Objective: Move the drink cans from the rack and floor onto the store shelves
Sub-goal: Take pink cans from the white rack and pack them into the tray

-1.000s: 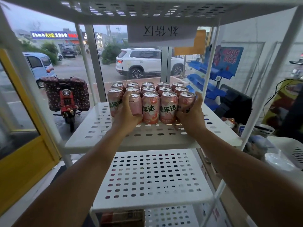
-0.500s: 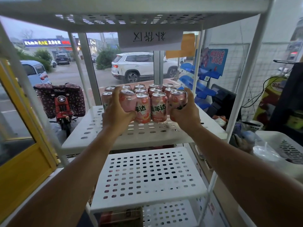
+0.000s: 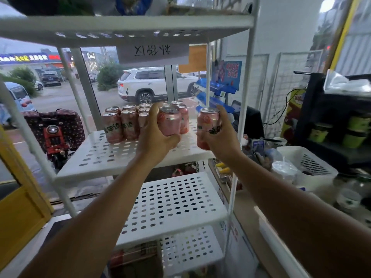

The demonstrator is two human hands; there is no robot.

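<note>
A shop window fills the background in the upper left of the frame, with a white car [image 3: 152,85] parked on the street beyond the glass and a red scooter [image 3: 54,135] at the left edge. In front of the window stands a white rack of perforated shelves; a paper sign [image 3: 152,54] with handwriting hangs under its top shelf [image 3: 128,27]. On the middle shelf [image 3: 96,155], in the centre of the frame, a cluster of pink drink cans [image 3: 122,125] stands upright in rows, packed against each other towards the back left of the tier.

Both bare arms reach in from the bottom corners. The left hand [image 3: 154,135] is wrapped around a pink can [image 3: 169,121], thumb on its left side and fingers curled beneath it, so it sits just right of the cluster and in front of the cans behind it, tipped a little towards the camera. The right hand [image 3: 222,135] grips a second pink can [image 3: 207,121] from its right side, at the right edge of the same shelf, near the rack's upright post; whether its base touches the shelf cannot be told.

The lower shelf [image 3: 176,207] lies below the arms. A white slotted basket [image 3: 309,163] sits on a counter at the right, and a yellow door frame [image 3: 18,213] occupies the lower left
</note>
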